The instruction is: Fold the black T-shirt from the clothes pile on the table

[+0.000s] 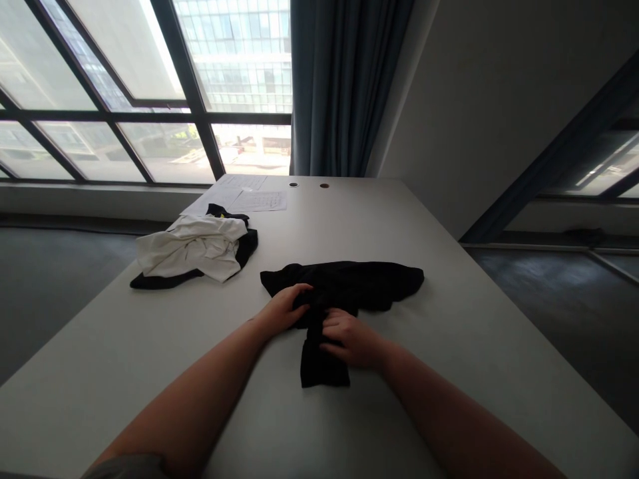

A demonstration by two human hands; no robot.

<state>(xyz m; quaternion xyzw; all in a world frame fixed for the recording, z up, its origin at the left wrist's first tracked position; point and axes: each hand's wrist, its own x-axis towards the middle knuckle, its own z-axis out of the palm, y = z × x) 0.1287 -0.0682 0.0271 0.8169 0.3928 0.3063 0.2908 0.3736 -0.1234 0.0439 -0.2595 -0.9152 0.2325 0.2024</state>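
On the white tabletop [349, 226] near windows [244, 53], half-curled hands [283, 311] [353, 339] touch black cloth [369, 283], grip unclear.

Left grip [283, 309] and right grip [353, 339] touch black cloth [369, 283].

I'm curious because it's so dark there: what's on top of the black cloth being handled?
On the black cloth I see the left hand on its left part and the right hand on its narrow nearer part. What lies beneath them is hidden.

One head-worn camera looks forward and down across the tabletop [449, 332], past the near hands [353, 339], toward far-left windows [239, 56].
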